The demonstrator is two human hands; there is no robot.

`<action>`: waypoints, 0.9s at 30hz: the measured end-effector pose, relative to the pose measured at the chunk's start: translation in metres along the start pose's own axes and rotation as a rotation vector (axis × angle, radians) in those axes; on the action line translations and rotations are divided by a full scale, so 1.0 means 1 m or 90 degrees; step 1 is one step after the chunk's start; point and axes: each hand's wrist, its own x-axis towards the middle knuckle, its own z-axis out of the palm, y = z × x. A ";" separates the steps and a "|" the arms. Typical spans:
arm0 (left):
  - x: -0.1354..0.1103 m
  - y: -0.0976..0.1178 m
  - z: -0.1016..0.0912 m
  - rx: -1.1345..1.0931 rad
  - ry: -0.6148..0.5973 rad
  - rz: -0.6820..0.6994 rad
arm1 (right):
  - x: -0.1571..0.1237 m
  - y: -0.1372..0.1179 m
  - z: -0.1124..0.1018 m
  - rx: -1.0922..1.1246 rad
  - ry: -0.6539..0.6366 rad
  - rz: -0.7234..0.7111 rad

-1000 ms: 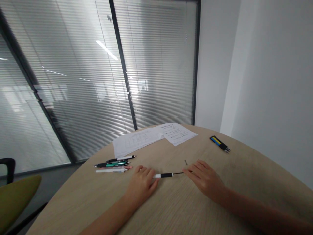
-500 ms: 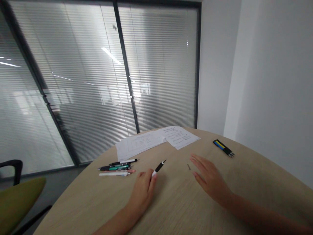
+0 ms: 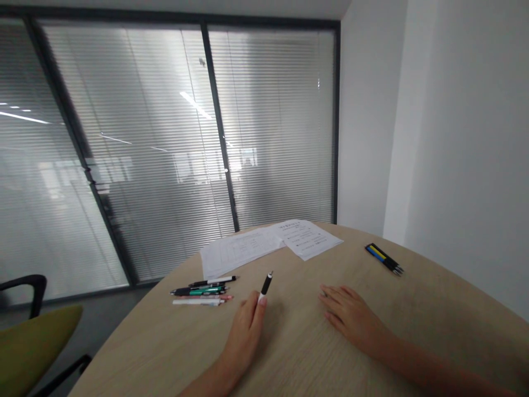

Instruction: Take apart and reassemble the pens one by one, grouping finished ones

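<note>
My left hand (image 3: 247, 325) is closed around a white pen (image 3: 266, 284) with a black grip. The pen's tip points up and away from me, above the tabletop. On the right, my right hand (image 3: 351, 311) lies low over the table, palm down, with its fingers stretched out and the thumb a little apart. Its fingertips reach a small thin dark piece (image 3: 325, 295), mostly covered by them and too small to name. Left of my left hand, several pens (image 3: 202, 292) lie side by side in a loose pile, black, green, pink and white.
Two printed sheets of paper (image 3: 243, 248) lie overlapping at the table's far edge. At the right rest several dark pens (image 3: 384, 259) with blue and yellow parts. A green chair (image 3: 37, 347) with black armrests stands left of the round wooden table (image 3: 297, 353).
My right hand has come down onto the small dark piece, which lay uncovered before. The pen in my left hand has tilted more upright. The view has shifted slightly.
</note>
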 end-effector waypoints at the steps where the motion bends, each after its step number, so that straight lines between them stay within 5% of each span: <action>1: 0.000 0.000 0.000 0.004 -0.003 0.002 | 0.000 0.000 0.000 0.009 -0.007 0.002; 27: -0.001 0.002 -0.002 0.095 -0.054 0.088 | 0.000 -0.003 -0.003 0.162 0.036 -0.054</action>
